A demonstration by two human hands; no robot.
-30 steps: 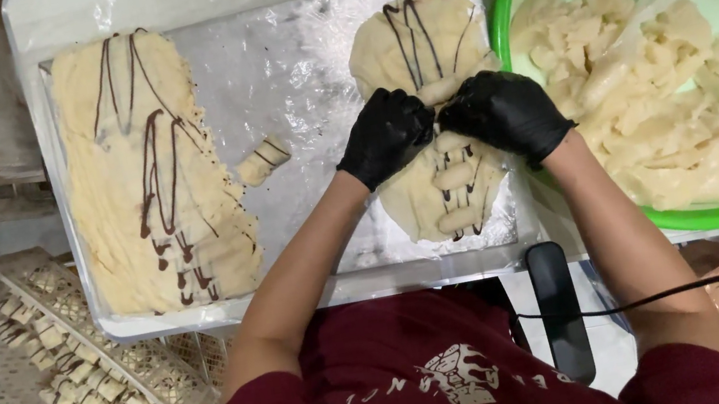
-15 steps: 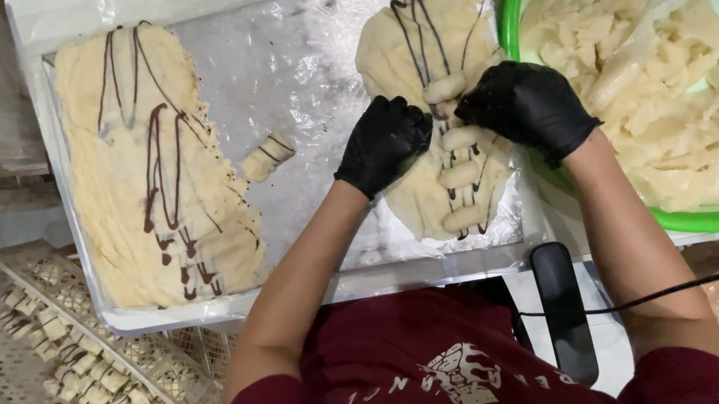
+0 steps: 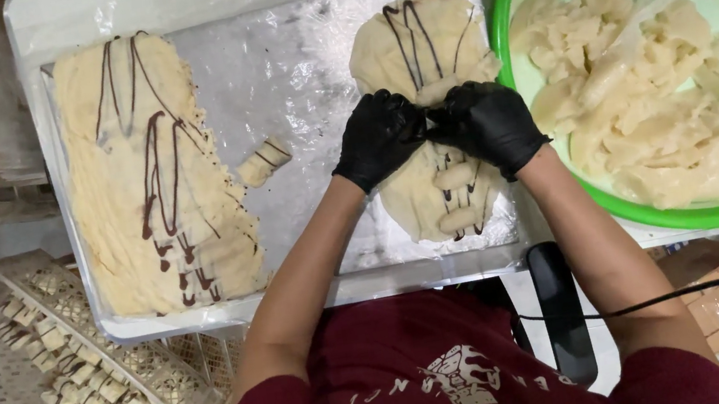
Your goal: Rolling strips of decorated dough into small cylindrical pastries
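Both black-gloved hands meet fingertip to fingertip, left hand (image 3: 380,134) and right hand (image 3: 487,122) pinching a dough strip (image 3: 436,90) on the chocolate-streaked dough slab (image 3: 426,42), which lies on the foil-lined tray (image 3: 300,67) beside a green bowl (image 3: 569,188).

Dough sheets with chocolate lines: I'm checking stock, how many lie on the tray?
2: a large dough sheet at the tray's left; a smaller dough sheet at its right, partly hidden under both gloved hands.
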